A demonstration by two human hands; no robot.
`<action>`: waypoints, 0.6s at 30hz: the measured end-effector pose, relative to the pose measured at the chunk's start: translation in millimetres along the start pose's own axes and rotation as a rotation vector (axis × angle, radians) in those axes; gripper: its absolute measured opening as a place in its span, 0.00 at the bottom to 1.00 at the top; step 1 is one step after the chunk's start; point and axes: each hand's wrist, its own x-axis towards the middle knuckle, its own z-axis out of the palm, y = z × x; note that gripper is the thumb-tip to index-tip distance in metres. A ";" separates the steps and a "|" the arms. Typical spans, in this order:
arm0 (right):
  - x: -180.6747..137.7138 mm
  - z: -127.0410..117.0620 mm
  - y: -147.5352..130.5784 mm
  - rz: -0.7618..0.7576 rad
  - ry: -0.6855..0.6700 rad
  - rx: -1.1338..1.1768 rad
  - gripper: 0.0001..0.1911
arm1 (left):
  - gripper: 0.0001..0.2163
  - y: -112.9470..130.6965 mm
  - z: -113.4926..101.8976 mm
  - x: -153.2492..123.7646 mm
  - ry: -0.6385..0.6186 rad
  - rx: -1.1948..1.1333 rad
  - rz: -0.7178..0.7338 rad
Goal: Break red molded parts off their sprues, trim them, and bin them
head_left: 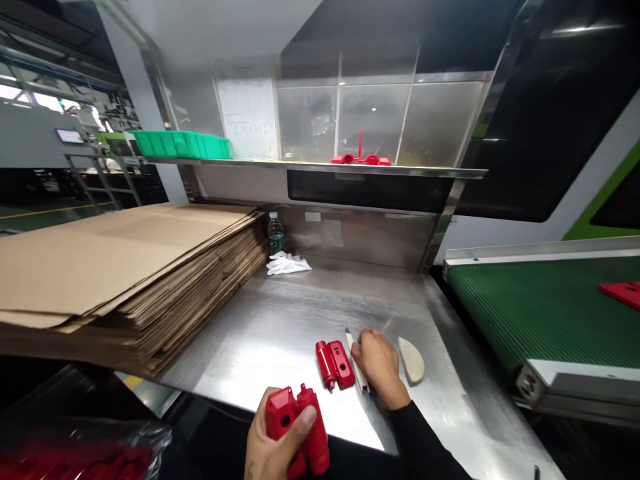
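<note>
My left hand [280, 433] is closed around red plastic moulded parts [313, 430], held up in front of the table's near edge, with the thumb across them. My right hand [379, 367] is down on the metal table, fingers curled at a slim knife [357, 363] with a pale handle. The fingertips meet the handle; the exact grip is partly hidden under the hand. Just left of the knife lies another red moulded part [335, 365], made of a cylinder and a flat block side by side. To the right of my hand is a beige half-round piece [412, 361].
Cardboard sheets [200, 287] are stacked at left. White gloves [289, 263] and a bottle [275, 233] stand behind. The shelf [310, 166] carries a green tray [180, 145] and red parts [361, 159]. A green conveyor [540, 307] runs at right; a bag of red parts [85, 460] sits lower left.
</note>
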 end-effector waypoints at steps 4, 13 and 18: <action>-2.6 0.7 -3.1 0.003 -0.005 -0.011 0.12 | 0.20 11.7 6.5 -7.2 -0.030 -0.021 -0.024; -14.8 -0.4 9.0 -0.072 0.034 0.410 0.09 | 0.29 31.9 5.6 -13.9 -0.155 -0.190 -0.129; -91.4 -32.7 18.3 -0.239 -0.017 0.746 0.16 | 0.21 30.9 -1.7 -2.2 -0.172 -0.401 -0.317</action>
